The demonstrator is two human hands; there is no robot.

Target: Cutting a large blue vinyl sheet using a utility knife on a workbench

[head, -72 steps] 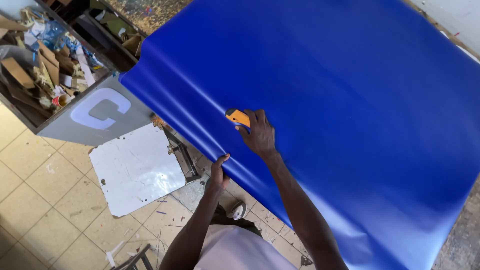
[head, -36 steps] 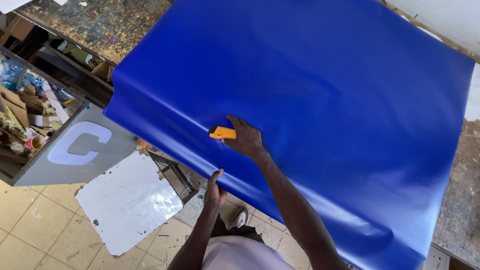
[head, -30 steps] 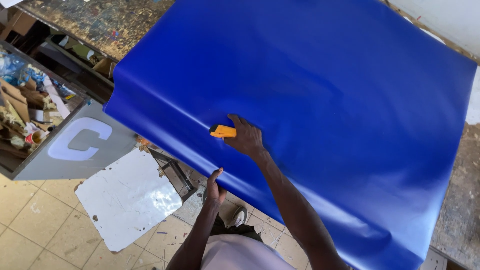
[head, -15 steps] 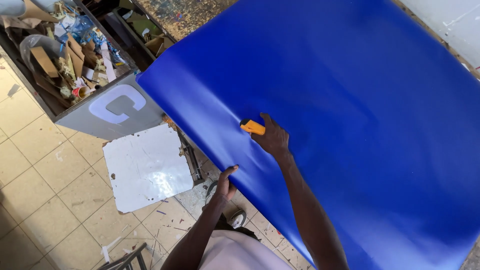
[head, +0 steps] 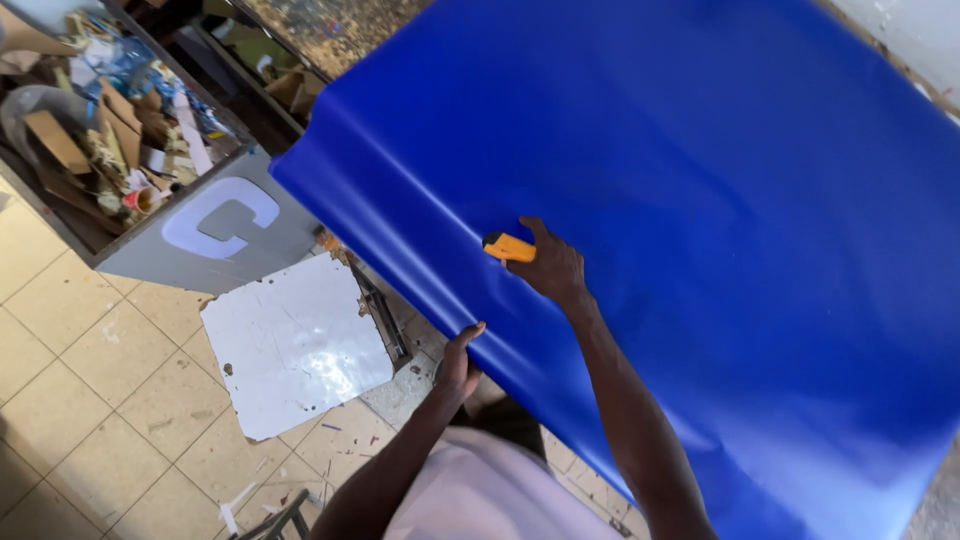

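Nearest the camera, at 6 o'clock: pale shirt (head: 490,495), both forearms reaching up from it.

Left hand (head: 460,362) just left of centre, fingers closed together and hooked on the hanging near edge of the blue sheet (head: 700,200), thumb side up. Fingertips go under the edge, so the exact grip can't be told.

Right hand (head: 550,268) further up, around centre, flat on top of the sheet. It's curled around an orange tool (head: 509,247); the tool's black-tipped end sticks out toward 9 o'clock, resting on the blue surface. Whether it's a cutter or scraper can't be told.

Blue sheet is glossy, covers most of the frame from centre out to 3 o'clock and 12 o'clock, draped over a work table (head: 330,25); only a speckled strip of table top shows at 12 o'clock. Long soft creases run along the sheet's near edge.

Below the edge, at 8 o'clock: white scuffed panel (head: 295,345) lying on the tiled floor (head: 70,400), well apart from both hands.

Beyond it, at 10 o'clock: grey board with a white letter shape (head: 222,218), leaning against a bin of cardboard scraps (head: 95,140).
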